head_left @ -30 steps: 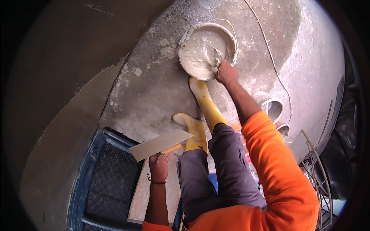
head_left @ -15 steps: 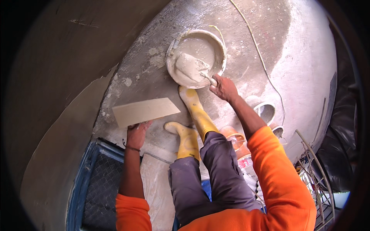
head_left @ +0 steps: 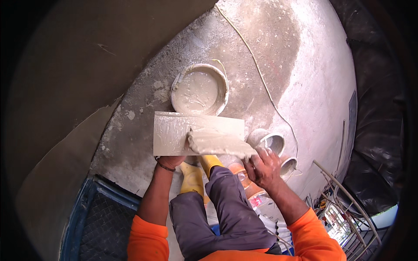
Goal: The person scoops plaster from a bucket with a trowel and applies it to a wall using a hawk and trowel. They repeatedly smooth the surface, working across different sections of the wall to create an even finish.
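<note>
My left hand point(head_left: 173, 162) grips a pale, flat, rectangular plastering float point(head_left: 167, 135) from beneath, its face turned up; fingers and handle are mostly hidden under it. A wet smear coats the float's left part. In my right hand point(head_left: 264, 167) is a trowel point(head_left: 222, 144), its blade thick with wet plaster and lying over the float's right half; whether they touch I cannot tell. Just beyond the float stands a round bucket point(head_left: 225, 92) of creamy wet plaster point(head_left: 197, 89), its front rim right behind the float's far edge.
Right of my legs stand a whitish bucket point(head_left: 257, 137), a smaller one point(head_left: 288, 165) and orange containers point(head_left: 237, 169). A cable point(head_left: 261, 78) crosses the splattered floor. A wall point(head_left: 65, 65) rises at left, above a blue-framed dark panel point(head_left: 109, 217). Metal rods point(head_left: 344, 191) stick up at lower right.
The trowel has come out of the bucket, loaded with plaster, and moved toward me over the float. My left hand has brought the float right, in front of the bucket. The view has shifted.
</note>
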`<action>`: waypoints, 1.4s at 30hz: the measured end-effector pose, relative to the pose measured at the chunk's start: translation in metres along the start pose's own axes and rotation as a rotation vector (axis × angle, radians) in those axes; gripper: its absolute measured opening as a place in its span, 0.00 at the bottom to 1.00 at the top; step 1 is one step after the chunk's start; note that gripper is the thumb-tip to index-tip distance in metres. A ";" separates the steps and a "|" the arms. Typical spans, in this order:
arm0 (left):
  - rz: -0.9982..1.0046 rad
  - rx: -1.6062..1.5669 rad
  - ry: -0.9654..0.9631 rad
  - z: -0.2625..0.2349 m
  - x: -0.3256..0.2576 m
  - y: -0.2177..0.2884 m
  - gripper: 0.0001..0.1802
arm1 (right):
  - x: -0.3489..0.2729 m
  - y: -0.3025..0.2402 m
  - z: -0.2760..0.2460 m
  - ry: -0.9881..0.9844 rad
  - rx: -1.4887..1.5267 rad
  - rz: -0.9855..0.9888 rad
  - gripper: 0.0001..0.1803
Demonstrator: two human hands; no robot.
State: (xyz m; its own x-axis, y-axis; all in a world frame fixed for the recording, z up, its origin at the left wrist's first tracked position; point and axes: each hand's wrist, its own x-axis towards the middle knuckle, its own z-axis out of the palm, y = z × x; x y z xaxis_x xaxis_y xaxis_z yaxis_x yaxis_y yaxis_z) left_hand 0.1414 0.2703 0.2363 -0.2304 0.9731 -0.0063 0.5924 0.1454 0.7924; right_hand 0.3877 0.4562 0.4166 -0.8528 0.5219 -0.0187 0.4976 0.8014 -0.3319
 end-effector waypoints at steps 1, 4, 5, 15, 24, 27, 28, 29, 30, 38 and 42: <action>0.008 -0.060 0.018 -0.006 0.002 0.008 0.29 | -0.003 -0.006 -0.008 -0.026 -0.019 0.002 0.21; -0.014 0.017 0.162 -0.025 0.006 0.026 0.33 | -0.013 -0.023 -0.032 0.032 -0.024 -0.023 0.25; -0.025 0.124 0.148 -0.032 0.007 0.031 0.33 | -0.016 -0.026 -0.040 0.049 -0.002 -0.043 0.27; 0.045 0.086 0.278 -0.045 -0.029 0.009 0.33 | -0.021 -0.066 -0.065 0.178 0.343 0.169 0.21; -0.478 -1.920 0.491 -0.065 -0.121 -0.015 0.26 | 0.027 0.004 0.138 -0.242 0.279 0.500 0.20; -0.479 -0.100 0.207 -0.088 -0.179 -0.042 0.30 | 0.032 -0.013 0.190 -0.232 -0.089 0.301 0.26; -0.603 -0.606 0.416 -0.088 -0.189 -0.045 0.26 | 0.030 -0.032 0.197 -0.191 -0.261 0.228 0.29; -0.532 -0.379 0.438 -0.094 -0.201 -0.049 0.25 | 0.031 -0.053 0.198 -0.222 -0.063 0.178 0.35; -0.507 -0.141 0.440 -0.103 -0.219 -0.051 0.24 | 0.028 -0.081 0.196 -0.267 0.037 -0.011 0.35; -0.543 -0.304 0.829 -0.153 -0.277 -0.043 0.20 | 0.006 -0.280 0.118 -0.595 0.304 -0.467 0.28; -0.332 -1.001 1.044 -0.209 -0.296 -0.040 0.23 | 0.005 -0.291 0.064 -0.590 0.267 -0.483 0.24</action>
State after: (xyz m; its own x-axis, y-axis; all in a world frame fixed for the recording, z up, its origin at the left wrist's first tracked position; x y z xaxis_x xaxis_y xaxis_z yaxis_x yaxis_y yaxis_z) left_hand 0.0244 -0.0610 0.3338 -0.9392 0.2926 -0.1800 -0.2622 -0.2723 0.9258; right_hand 0.2283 0.2073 0.4530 -0.9440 -0.1644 -0.2860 0.0621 0.7629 -0.6436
